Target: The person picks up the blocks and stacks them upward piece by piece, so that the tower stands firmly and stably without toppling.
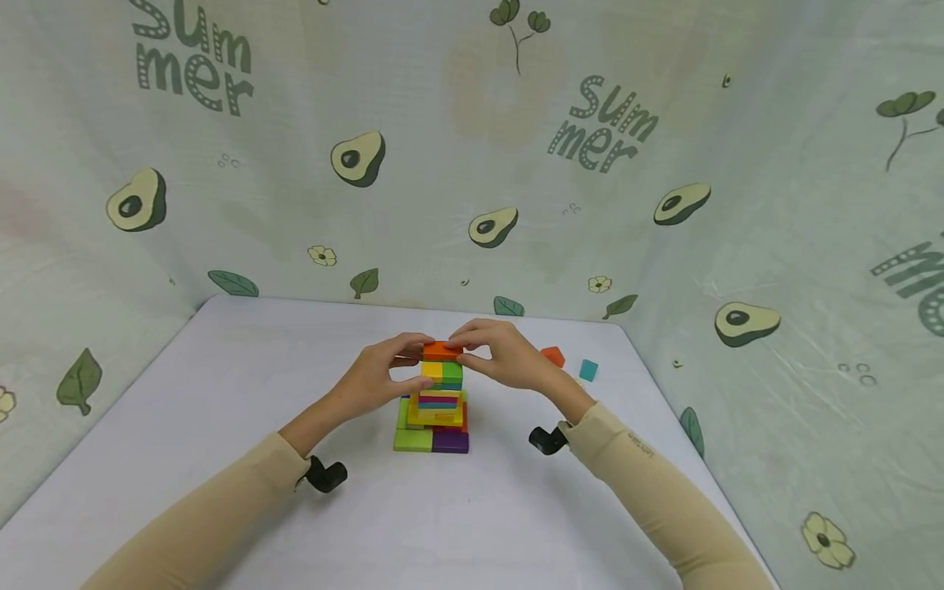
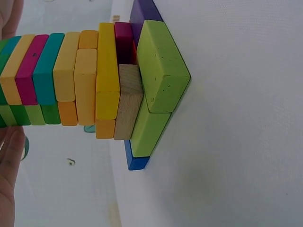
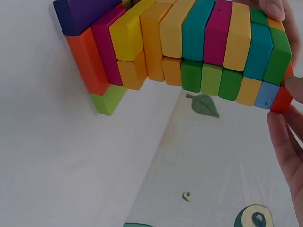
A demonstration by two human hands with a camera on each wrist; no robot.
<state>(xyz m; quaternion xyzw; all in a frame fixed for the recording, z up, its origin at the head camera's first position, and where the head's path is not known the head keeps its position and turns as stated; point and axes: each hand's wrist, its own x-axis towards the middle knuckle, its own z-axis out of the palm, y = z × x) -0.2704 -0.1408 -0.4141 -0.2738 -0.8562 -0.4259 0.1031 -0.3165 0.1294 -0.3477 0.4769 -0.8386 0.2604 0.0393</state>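
A tower of coloured wooden blocks [image 1: 440, 400] stands on the table, wide at its base and narrow above. Lying across its top is a red-orange block [image 1: 441, 351]. My right hand [image 1: 505, 354] pinches this block at its right end, thumb in front and fingers behind; the right wrist view shows the grip on the red-orange block [image 3: 282, 98]. From the left, my left hand [image 1: 379, 375] holds the upper tower, its thumb on the front near a yellow block [image 1: 432, 371] and its fingers by the top block's left end. Part of those fingers is hidden behind the tower.
On the table to the right, behind my right wrist, lie a loose orange block [image 1: 553, 356] and a teal block [image 1: 588, 370]. Light green blocks [image 2: 163, 71] and a purple block [image 1: 451, 442] form part of the base. A printed cloth [image 1: 413, 205] hangs behind the table.
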